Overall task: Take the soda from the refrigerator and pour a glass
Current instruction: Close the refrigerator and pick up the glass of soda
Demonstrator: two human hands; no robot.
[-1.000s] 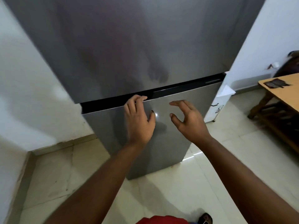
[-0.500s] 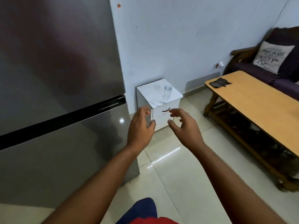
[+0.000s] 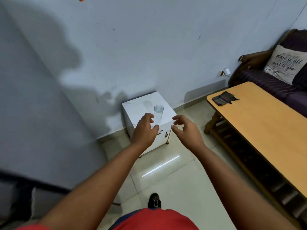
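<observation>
A clear empty glass (image 3: 158, 112) stands upright on a small white cabinet (image 3: 141, 105) against the wall. My left hand (image 3: 145, 130) hovers just in front of and left of the glass, fingers apart, holding nothing. My right hand (image 3: 186, 130) is held to the right of it, fingers curled loosely and empty. The grey refrigerator (image 3: 33, 113) fills the left side, blurred, its door shut. No soda is in sight.
A long wooden table (image 3: 265, 130) with a dark cloth (image 3: 223, 100) stands on the right, with shelves below. A dark sofa (image 3: 265, 83) with a printed cushion (image 3: 286, 66) sits behind it. Tiled floor (image 3: 166, 180) lies between me and the cabinet.
My view has swung right from the refrigerator door to the white cabinet and glass. Both hands left the door and now hover empty near the glass.
</observation>
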